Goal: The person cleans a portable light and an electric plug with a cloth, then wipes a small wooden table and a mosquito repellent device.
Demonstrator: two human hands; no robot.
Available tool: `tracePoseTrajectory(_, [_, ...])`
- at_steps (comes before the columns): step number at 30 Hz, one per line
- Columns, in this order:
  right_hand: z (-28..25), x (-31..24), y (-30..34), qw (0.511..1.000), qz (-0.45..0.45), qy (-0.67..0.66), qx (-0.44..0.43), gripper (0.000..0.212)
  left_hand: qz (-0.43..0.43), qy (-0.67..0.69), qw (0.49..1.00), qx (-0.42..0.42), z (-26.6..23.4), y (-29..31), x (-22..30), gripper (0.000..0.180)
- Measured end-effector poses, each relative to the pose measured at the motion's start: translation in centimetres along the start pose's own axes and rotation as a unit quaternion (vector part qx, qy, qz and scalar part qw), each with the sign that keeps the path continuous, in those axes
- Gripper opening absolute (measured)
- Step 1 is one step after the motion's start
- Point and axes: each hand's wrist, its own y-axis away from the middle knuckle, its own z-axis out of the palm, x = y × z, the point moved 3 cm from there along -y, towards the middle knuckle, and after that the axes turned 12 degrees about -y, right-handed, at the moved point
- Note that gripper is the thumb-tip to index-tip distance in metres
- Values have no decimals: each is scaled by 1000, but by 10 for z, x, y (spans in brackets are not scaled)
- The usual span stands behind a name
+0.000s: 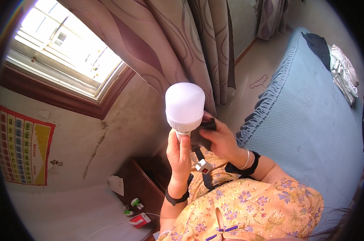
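Note:
My left hand (178,154) grips a large white light bulb (184,103) by its narrow base, with the rounded dome pointing up. Close against the bulb's right side, my right hand (223,138) is closed around a dark, cloth-like piece (208,124). Fingers and blur partly hide that piece, so its kind is unclear. Below the hands, in front of my body, a small white block with a red switch (204,166) hangs. Whether it is joined to the bulb cannot be made out.
At the left, a dark wooden cabinet (143,188) holds a red and white box (140,220) and small green and white items (137,203). A window (69,48) and patterned curtain (149,44) are ahead. On the right, a blue-covered bed (306,108) carries folded clothes (343,74).

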Motion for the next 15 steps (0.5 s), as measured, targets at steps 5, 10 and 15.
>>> tracePoseTrajectory(5, [-11, 5, 12, 968, -26, 246, -33, 36, -51, 54, 997, 12, -11, -5, -2, 30])
tracePoseTrajectory(10, [-11, 0, 13, 983, -18, 183, 11, 27, -153, 306, 939, -26, -21, -8, -7, 27])
tracePoseTrajectory(15, [-17, -10, -1, 999, 6, -8, 41, 20, -152, 284, 946, 38, -26, -10, -7, 26])
